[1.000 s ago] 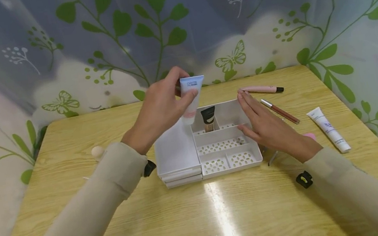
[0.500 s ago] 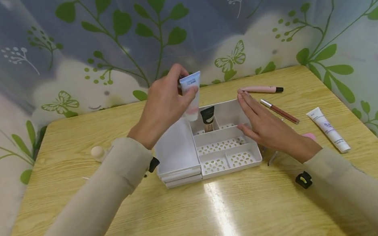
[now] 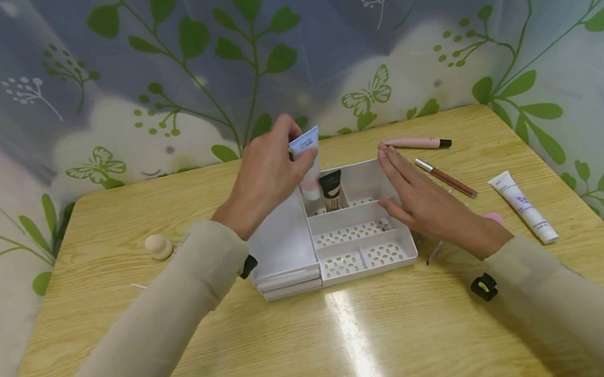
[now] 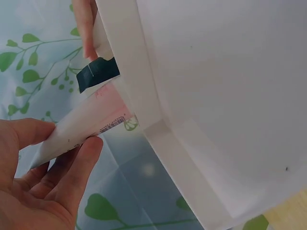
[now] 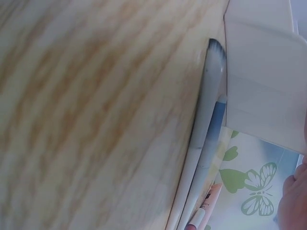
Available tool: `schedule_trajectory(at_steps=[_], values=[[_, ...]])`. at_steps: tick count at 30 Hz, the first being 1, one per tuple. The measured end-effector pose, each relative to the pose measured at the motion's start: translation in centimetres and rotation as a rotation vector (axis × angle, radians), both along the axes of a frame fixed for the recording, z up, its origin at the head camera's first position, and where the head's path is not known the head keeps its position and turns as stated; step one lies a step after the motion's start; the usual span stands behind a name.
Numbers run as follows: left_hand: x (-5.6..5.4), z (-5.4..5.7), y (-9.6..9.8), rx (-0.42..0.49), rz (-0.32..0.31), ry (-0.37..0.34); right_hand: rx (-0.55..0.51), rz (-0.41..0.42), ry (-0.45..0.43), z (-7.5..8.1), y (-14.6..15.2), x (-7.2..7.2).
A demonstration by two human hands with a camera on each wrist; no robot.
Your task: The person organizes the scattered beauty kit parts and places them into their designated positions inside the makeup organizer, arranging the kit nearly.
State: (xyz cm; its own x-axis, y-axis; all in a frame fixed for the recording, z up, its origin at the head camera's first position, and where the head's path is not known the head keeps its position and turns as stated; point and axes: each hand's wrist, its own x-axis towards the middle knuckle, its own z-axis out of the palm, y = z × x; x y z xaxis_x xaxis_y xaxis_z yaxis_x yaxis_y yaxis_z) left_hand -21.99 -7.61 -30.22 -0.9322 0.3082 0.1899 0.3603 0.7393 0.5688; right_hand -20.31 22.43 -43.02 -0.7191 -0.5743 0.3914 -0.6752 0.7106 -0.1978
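Observation:
My left hand [image 3: 264, 171] pinches a squeeze tube [image 3: 308, 165] with a pale blue top and pinkish lower part, between thumb and fingers. The tube leans slightly, its capped end down at the back left compartment of a white organizer [image 3: 279, 234]. Beside it in that compartment stands a black-capped tube [image 3: 331, 185]. In the left wrist view the organizer's wall hides the lower end of the held tube [image 4: 96, 112]. My right hand [image 3: 430, 205] rests on the organizer's right wall, fingers straight and together, thumb over the inner side.
Right of the organizer lie a pink tube [image 3: 415, 143], a brown lip gloss [image 3: 447, 178] and a white tube [image 3: 524, 207]. Two slim brushes [image 5: 208, 72] lie along the organizer's right side. A beige makeup sponge [image 3: 158, 246] sits at the left.
The left hand rose a little, then came down with the squeeze tube, which now leans more and sits closer to the black-capped tube. The right hand has stayed on the wall.

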Motion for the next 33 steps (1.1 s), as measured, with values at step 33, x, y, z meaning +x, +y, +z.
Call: schedule_trajectory(at_steps=[33], values=[[-0.87,0.29,0.51,-0.320,-0.081,-0.209,-0.018,0.017,0.040,-0.19,-0.02,-0.04]])
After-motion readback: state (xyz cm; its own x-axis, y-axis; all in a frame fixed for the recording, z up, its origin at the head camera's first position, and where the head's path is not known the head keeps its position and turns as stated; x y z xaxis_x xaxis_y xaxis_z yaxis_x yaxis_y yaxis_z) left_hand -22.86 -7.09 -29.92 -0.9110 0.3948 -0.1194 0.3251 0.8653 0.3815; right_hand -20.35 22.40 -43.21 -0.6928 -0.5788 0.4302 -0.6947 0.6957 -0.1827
